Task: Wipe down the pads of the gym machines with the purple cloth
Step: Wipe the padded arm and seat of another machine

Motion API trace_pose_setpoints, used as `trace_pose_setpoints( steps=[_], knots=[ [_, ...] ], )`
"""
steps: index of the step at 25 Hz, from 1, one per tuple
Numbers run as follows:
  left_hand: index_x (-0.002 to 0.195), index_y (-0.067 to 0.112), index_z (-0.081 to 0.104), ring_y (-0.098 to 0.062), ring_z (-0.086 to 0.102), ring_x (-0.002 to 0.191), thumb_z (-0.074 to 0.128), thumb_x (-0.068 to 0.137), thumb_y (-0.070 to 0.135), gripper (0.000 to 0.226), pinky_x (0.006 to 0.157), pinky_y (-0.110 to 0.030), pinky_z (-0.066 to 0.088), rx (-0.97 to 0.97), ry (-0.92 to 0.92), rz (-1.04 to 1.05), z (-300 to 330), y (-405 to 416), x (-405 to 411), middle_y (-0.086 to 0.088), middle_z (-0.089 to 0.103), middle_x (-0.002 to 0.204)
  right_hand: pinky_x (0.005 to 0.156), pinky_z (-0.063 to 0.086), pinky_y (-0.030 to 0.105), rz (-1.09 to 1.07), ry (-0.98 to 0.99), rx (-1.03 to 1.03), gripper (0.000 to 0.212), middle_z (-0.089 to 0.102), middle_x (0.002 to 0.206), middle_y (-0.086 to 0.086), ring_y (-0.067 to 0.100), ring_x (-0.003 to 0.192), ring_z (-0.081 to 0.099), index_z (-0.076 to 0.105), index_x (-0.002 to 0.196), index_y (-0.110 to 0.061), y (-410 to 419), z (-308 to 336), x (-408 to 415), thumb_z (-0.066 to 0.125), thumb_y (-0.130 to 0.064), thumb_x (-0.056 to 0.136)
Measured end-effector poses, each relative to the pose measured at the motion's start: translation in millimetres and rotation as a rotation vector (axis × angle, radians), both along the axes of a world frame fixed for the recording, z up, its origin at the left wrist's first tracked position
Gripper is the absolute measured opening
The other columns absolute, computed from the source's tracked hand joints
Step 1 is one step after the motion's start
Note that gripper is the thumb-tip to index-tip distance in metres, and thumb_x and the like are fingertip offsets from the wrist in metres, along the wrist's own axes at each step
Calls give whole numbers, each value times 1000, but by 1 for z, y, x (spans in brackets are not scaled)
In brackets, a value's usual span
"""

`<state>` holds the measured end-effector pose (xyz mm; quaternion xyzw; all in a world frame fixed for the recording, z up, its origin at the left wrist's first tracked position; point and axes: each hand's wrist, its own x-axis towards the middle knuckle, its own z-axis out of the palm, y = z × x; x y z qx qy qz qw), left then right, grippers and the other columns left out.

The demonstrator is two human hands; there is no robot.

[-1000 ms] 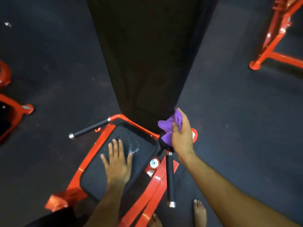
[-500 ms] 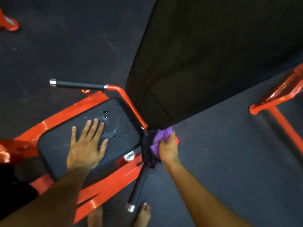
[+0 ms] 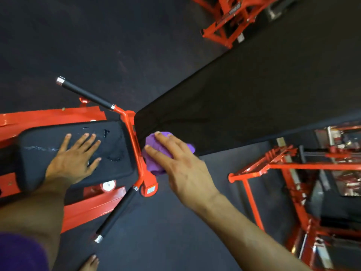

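Pressing the purple cloth (image 3: 154, 153) against the narrow lower end of the long black back pad (image 3: 244, 106), the right hand (image 3: 183, 165) lies over it with fingers straight and spread, the cloth bunched beneath them just beside the orange frame bar (image 3: 134, 147). The left hand (image 3: 74, 159) rests flat on the black seat pad (image 3: 78, 151), fingers wide, near wet streaks toward the pad's right edge. Black-gripped handles (image 3: 86, 93) stick out from the frame over the dark floor (image 3: 97, 36).

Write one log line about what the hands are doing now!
left hand: flat on seat pad | right hand: presses purple cloth at back pad base
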<state>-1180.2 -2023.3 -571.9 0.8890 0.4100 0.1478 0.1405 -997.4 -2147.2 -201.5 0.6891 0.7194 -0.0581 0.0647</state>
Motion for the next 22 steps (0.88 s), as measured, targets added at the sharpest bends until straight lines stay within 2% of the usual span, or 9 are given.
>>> trace_pose_setpoints(
  steps=[3, 5, 8, 10, 14, 16, 18, 20, 22],
  knots=[
    [144, 3, 58, -1, -16, 154, 34, 93, 52, 75, 125, -62, 7, 28, -84, 45, -2, 4, -6, -13, 50, 155, 106, 39, 33, 233, -306, 142, 53, 55, 147, 8, 32, 133, 51, 66, 134, -19, 14, 58, 17, 41, -19, 86],
    [143, 3, 58, -2, -16, 155, 34, 93, 53, 75, 125, -64, 10, 46, -100, 59, -8, 2, -2, -13, 51, 155, 115, 36, 41, 227, -431, 187, 53, 51, 151, 9, 34, 138, 44, 63, 136, -16, 21, 104, 47, 46, -16, 86],
    [142, 3, 59, -4, -14, 156, 34, 93, 52, 74, 123, -66, 14, 57, -150, 79, -12, 2, -2, -13, 51, 154, 113, 31, 59, 127, -808, 190, 60, 49, 151, 10, 38, 139, 42, 58, 141, -17, 45, 133, 89, 47, -22, 83],
    [141, 2, 60, -4, -10, 156, 37, 93, 51, 72, 123, -66, 15, 87, -189, 84, -16, 2, 1, -15, 52, 153, 112, 27, 61, 80, -946, 152, 56, 47, 148, 11, 38, 135, 41, 51, 142, -21, 77, 121, 103, 48, -31, 87],
    [143, 5, 58, -7, 0, 157, 74, 85, 49, 74, 123, -66, 14, 103, -199, 71, -24, 4, 3, -12, 46, 158, 91, 39, 48, 67, -938, 101, 42, 56, 121, 12, 37, 109, 51, 59, 118, -19, 158, 61, 93, 46, -40, 84],
    [143, 5, 58, -8, 3, 158, 84, 76, 47, 83, 123, -65, 14, 90, -177, 70, -28, 2, 2, -11, 44, 159, 97, 39, 50, 170, -922, -6, 41, 57, 120, 12, 38, 115, 50, 65, 114, -20, 152, 19, 88, 54, -46, 84],
    [144, 7, 57, -9, 5, 158, 85, 74, 34, 81, 124, -65, 13, 66, -170, 81, -28, 4, 4, -8, 40, 162, 112, 31, 57, 289, -905, -219, 48, 54, 134, 13, 42, 132, 43, 63, 128, -20, 117, -5, 84, 59, -45, 88],
    [147, 9, 55, -9, 6, 158, 83, 73, 33, 82, 125, -64, 11, 41, -139, 56, -30, 5, 4, 3, 25, 168, 116, 27, 58, 347, -876, -301, 47, 53, 139, 10, 42, 138, 40, 61, 134, -21, 90, 17, 90, 53, -31, 89],
    [146, 9, 55, -8, 4, 158, 83, 73, 33, 82, 125, -64, 11, 33, -147, 53, -29, 5, 3, 6, 21, 168, 114, 30, 56, 320, -865, -228, 47, 55, 136, 8, 40, 135, 43, 62, 130, -22, 87, 57, 101, 48, -28, 86]
  ],
)
